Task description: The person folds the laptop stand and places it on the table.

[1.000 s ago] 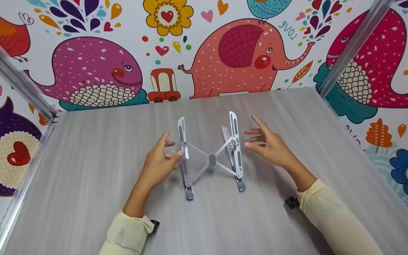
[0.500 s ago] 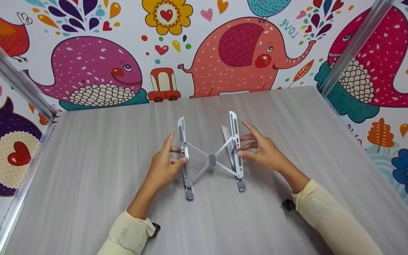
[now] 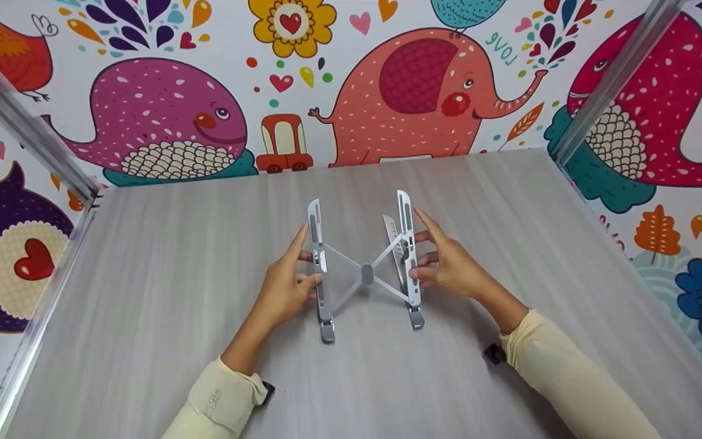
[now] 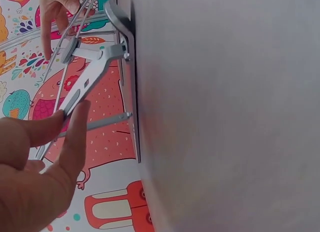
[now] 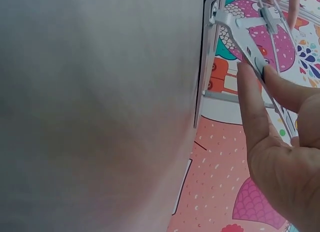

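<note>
An unfolded silver laptop stand (image 3: 367, 274) stands on the table, its two long side rails joined by a crossed X brace with a grey hub. My left hand (image 3: 284, 289) pinches the upper bar of the left rail, thumb on one side and fingers on the other, as the left wrist view shows on the stand's bar (image 4: 85, 85). On the opposite side, my right hand (image 3: 457, 268) pinches the right rail's upper bar the same way; the right wrist view shows thumb and finger meeting on the bar (image 5: 245, 45). Grey hooked feet sit at the near ends.
The stand rests mid-table on a grey wood-grain tabletop (image 3: 162, 274). A wall printed with cartoon animals (image 3: 412, 97) rises behind it, and metal posts (image 3: 607, 85) mark the corners. Black wrist cameras (image 3: 495, 353) are strapped at the cuffs.
Both hands have moved inward from beside the stand, and their thumbs and fingers have closed on its side rails. The stand itself has hardly moved.
</note>
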`<state>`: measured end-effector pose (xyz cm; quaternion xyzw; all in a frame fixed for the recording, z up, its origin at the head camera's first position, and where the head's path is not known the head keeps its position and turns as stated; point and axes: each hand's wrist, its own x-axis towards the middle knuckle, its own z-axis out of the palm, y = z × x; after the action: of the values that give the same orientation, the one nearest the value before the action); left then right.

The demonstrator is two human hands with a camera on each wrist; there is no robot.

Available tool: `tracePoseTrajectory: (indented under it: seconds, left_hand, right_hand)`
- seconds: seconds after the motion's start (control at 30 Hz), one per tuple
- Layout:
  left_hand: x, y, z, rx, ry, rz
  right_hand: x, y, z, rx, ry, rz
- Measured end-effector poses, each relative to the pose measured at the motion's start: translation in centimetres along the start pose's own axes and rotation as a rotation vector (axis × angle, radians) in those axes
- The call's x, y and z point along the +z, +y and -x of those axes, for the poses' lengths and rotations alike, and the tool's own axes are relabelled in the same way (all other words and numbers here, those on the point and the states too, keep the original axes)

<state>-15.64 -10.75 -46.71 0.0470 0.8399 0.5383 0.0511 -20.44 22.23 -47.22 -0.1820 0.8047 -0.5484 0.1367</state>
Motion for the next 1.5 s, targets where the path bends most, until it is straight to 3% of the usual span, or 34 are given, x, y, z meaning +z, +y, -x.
tracePoseTrajectory:
  seconds: [0.33,0.63,0.87,1.2,1.5]
  left_hand:
    - [0.2,-0.3,-0.1,0.001,0.005,0.006]
    - [0.6,-0.3,0.0,-0.028,0.027,0.011]
    - [0.8,-0.4,0.3,-0.007,0.029,0.007]
    - [1.1,0.1,0.0,0.020,0.029,-0.005]
    - [1.5,0.3,-0.2,0.036,0.035,-0.006]
  right_hand:
    - [0.2,0.1,0.0,0.033,-0.019,0.036]
    - [0.5,0.3,0.2,0.104,-0.041,0.005]
    - [0.8,0.7,0.3,0.098,-0.052,-0.002]
    - [0.7,-1.4,0.6,0.098,-0.059,-0.029]
    - [0.4,0.4,0.0,0.097,-0.055,-0.029]
